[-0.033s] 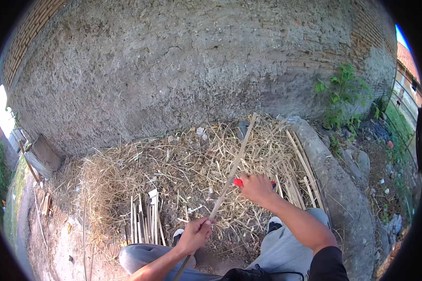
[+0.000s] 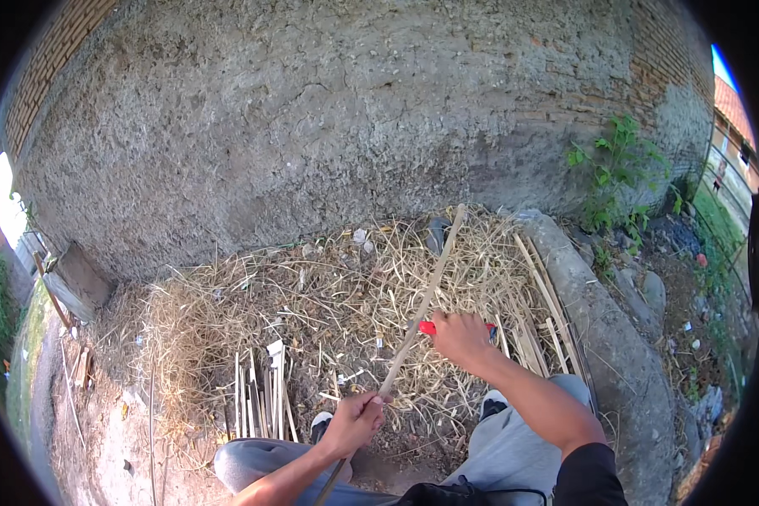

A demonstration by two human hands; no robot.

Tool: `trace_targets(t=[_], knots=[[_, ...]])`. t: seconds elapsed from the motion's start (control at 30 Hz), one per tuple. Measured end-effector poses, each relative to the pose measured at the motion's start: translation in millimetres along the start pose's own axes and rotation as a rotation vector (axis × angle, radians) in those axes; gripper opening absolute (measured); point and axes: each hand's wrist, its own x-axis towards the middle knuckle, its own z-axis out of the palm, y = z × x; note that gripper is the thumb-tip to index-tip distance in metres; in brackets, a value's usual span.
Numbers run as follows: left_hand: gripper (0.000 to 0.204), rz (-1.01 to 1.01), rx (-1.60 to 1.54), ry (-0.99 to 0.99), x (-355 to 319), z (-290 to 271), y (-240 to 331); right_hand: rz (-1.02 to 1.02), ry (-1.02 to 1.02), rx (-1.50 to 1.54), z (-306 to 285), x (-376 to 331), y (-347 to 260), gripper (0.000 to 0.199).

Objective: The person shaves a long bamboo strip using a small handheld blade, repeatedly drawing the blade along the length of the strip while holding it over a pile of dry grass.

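Note:
My left hand [image 2: 354,422] is closed around the lower part of a long pale stick [image 2: 434,274]. The stick slants from near my knees up and to the right, over a heap of dry straw [image 2: 312,304]. My right hand [image 2: 462,337] grips a red-handled tool [image 2: 427,327] and holds it against the middle of the stick. The tool's blade is hidden by the hand and the stick. My legs in grey trousers [image 2: 514,447] stretch toward the straw.
Thin split strips [image 2: 261,396] lie bundled left of my feet, with more strips [image 2: 540,312] at the right of the straw. A rough plastered wall [image 2: 354,110] stands behind. A stone curb [image 2: 603,329], a green plant [image 2: 616,169] and a leaning board [image 2: 76,282] flank the heap.

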Motion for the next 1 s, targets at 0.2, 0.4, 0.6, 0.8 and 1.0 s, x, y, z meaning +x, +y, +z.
trace_targets(t=[0.2,0.4,0.6,0.8,1.0], knots=[[0.03,-0.121,-0.205,-0.038,5.4,10.0,5.3,0.066,0.054,-0.086,23.2,11.1,10.2,0.015],[0.034,-0.197,-0.313,-0.008,12.4,22.9,10.0,0.079,-0.116,-0.135,30.2,19.6,6.8,0.017],[0.037,-0.129,-0.071,0.062,25.3,26.7,-9.9,0.042,0.063,-0.167,64.9,27.0,21.2,0.02],[0.039,-0.036,0.089,0.078,28.6,19.3,-14.3,-0.104,0.134,-0.293,68.3,26.6,26.5,0.018],[0.038,0.023,0.185,0.108,37.2,15.3,-28.3,0.008,-0.072,-0.145,49.4,26.9,19.2,0.019]])
